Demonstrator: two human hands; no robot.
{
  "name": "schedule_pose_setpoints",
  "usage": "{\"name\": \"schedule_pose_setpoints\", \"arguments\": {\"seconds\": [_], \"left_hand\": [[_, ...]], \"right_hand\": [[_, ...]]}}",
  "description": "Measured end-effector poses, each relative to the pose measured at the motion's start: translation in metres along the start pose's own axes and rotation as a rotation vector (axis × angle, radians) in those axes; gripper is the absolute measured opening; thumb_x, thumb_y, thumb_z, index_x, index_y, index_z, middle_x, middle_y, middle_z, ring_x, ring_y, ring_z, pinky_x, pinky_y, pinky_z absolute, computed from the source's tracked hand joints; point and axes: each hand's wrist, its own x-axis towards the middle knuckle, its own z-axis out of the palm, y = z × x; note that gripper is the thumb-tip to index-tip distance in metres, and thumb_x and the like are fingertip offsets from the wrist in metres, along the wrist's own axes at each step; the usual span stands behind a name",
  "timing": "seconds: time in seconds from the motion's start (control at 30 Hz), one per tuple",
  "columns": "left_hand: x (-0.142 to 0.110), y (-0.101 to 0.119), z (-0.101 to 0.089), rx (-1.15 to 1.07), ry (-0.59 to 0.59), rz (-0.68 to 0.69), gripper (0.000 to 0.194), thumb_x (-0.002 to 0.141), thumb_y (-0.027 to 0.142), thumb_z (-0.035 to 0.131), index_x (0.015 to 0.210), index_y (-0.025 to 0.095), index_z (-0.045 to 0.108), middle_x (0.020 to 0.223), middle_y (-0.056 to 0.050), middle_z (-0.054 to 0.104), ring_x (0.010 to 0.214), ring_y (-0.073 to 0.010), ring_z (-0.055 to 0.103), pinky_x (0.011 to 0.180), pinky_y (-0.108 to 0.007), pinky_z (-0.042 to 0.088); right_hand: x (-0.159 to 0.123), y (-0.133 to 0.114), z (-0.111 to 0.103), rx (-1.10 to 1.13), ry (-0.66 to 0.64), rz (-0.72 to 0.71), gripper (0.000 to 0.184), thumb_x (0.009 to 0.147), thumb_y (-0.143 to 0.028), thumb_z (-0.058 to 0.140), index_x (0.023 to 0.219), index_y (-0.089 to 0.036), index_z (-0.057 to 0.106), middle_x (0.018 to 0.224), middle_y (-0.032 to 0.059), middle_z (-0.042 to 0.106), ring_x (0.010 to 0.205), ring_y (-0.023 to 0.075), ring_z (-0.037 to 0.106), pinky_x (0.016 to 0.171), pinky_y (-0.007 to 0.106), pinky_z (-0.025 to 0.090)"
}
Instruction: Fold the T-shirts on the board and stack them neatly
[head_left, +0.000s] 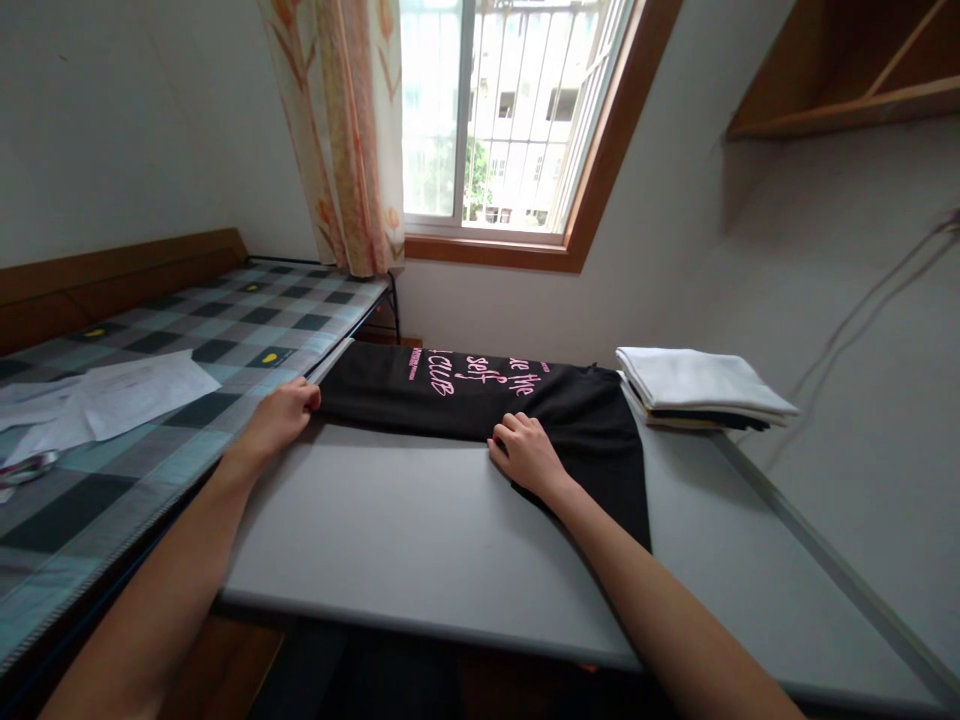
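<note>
Garment (555,410), black w/ pink lettering, lies across the far part of the table (420,530), approx. midway thru folding by the look of it. Done, it seems: at least 1 lengthwise fold, b/c the L stretch is a flat, narrow strip w/ a fairly straight near edge & the lettering is cut off at the far side. Left, prob.: the R end, which fans out loosely toward the person, & the strip's length, which isn't compact yet.

L hand (281,412) is at the strip's L end, grip narrow, fingers curled on the corner. R hand (525,452) rests at the near edge, fingers bent; can't tell if its grip pinches cloth or just presses.

Just beyond the R end sits a folded stack (705,382), white on top, dark & cream layers below; that part looks finished, no. of pieces unclear. Papers (142,395) lie on the bed (150,310) to the L, well apart. Whether more pieces wait elsewhere can't be told.
</note>
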Motion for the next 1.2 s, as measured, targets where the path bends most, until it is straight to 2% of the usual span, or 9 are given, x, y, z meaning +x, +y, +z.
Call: {"name": "schedule_pose_setpoints", "arguments": {"seconds": [0.1, 0.3, 0.43, 0.7, 0.83, 0.93, 1.03, 1.2], "left_hand": [[0.0, 0.004, -0.002, 0.098, 0.098, 0.02, 0.016, 0.068, 0.01, 0.045, 0.069, 0.02, 0.058, 0.084, -0.007, 0.058, 0.082, -0.0227, 0.057, 0.072, -0.031, 0.041], [0.0, 0.001, 0.01, 0.071, -0.008, 0.045, 0.03, 0.066, 0.001, 0.042, 0.08, 0.02, 0.061, 0.085, -0.006, 0.062, 0.08, -0.0206, 0.059, 0.07, -0.029, 0.04], [0.001, 0.005, 0.013, 0.136, -0.02, 0.015, 0.033, 0.069, 0.0, 0.043, 0.085, 0.021, 0.062, 0.087, -0.005, 0.064, 0.083, -0.0201, 0.06, 0.071, -0.028, 0.041], [0.008, 0.017, 0.024, 0.282, 0.179, -0.004, 0.029, 0.08, 0.005, 0.041, 0.09, 0.019, 0.065, 0.094, -0.01, 0.062, 0.092, -0.0254, 0.058, 0.08, -0.034, 0.045], [0.01, 0.016, 0.029, 0.257, 0.284, 0.008, 0.031, 0.081, 0.006, 0.041, 0.093, 0.018, 0.066, 0.094, -0.011, 0.06, 0.093, -0.0257, 0.057, 0.083, -0.034, 0.046], [0.011, 0.015, 0.026, 0.24, 0.336, -0.012, 0.033, 0.08, 0.005, 0.041, 0.095, 0.018, 0.067, 0.096, -0.011, 0.06, 0.095, -0.0263, 0.056, 0.084, -0.034, 0.046], [0.011, 0.013, 0.022, 0.211, 0.281, -0.03, 0.032, 0.076, 0.005, 0.043, 0.09, 0.018, 0.069, 0.095, -0.011, 0.061, 0.094, -0.0262, 0.056, 0.084, -0.035, 0.046], [0.007, 0.002, 0.021, 0.054, 0.063, 0.031, 0.028, 0.071, 0.007, 0.045, 0.078, 0.021, 0.069, 0.091, -0.006, 0.064, 0.084, -0.0203, 0.061, 0.074, -0.029, 0.047]], "right_hand": [[-0.001, 0.0, 0.002, 0.036, 0.001, -0.004, 0.023, 0.094, -0.03, 0.052, 0.085, -0.018, 0.068, 0.093, 0.0077, 0.063, 0.09, 0.0201, 0.052, 0.08, 0.032, 0.035], [-0.002, -0.001, 0.002, 0.069, 0.004, 0.027, 0.026, 0.095, -0.031, 0.051, 0.084, -0.019, 0.071, 0.096, 0.0075, 0.064, 0.091, 0.0196, 0.053, 0.083, 0.033, 0.036], [-0.002, -0.004, 0.0, 0.075, -0.01, 0.055, 0.029, 0.095, -0.031, 0.05, 0.082, -0.019, 0.072, 0.097, 0.0072, 0.065, 0.092, 0.0197, 0.054, 0.084, 0.034, 0.036], [0.002, -0.002, 0.004, 0.055, -0.052, 0.125, 0.03, 0.095, -0.035, 0.047, 0.1, -0.022, 0.074, 0.111, 0.008, 0.065, 0.105, 0.0225, 0.054, 0.09, 0.037, 0.036], [0.006, 0.003, 0.013, 0.046, -0.071, 0.181, 0.042, 0.096, -0.044, 0.045, 0.125, -0.02, 0.064, 0.132, 0.0117, 0.057, 0.121, 0.025, 0.047, 0.097, 0.039, 0.033], [0.007, 0.006, 0.019, 0.044, -0.09, 0.209, 0.049, 0.097, -0.046, 0.042, 0.134, -0.018, 0.056, 0.142, 0.0128, 0.05, 0.129, 0.0257, 0.041, 0.102, 0.04, 0.03], [0.006, 0.006, 0.018, 0.048, -0.086, 0.194, 0.046, 0.097, -0.045, 0.042, 0.132, -0.019, 0.058, 0.14, 0.0122, 0.052, 0.128, 0.0254, 0.043, 0.102, 0.04, 0.029], [0.001, 0.004, 0.008, 0.053, -0.041, 0.135, 0.036, 0.096, -0.04, 0.049, 0.119, -0.02, 0.065, 0.126, 0.0106, 0.061, 0.115, 0.0243, 0.052, 0.1, 0.04, 0.031]]}}
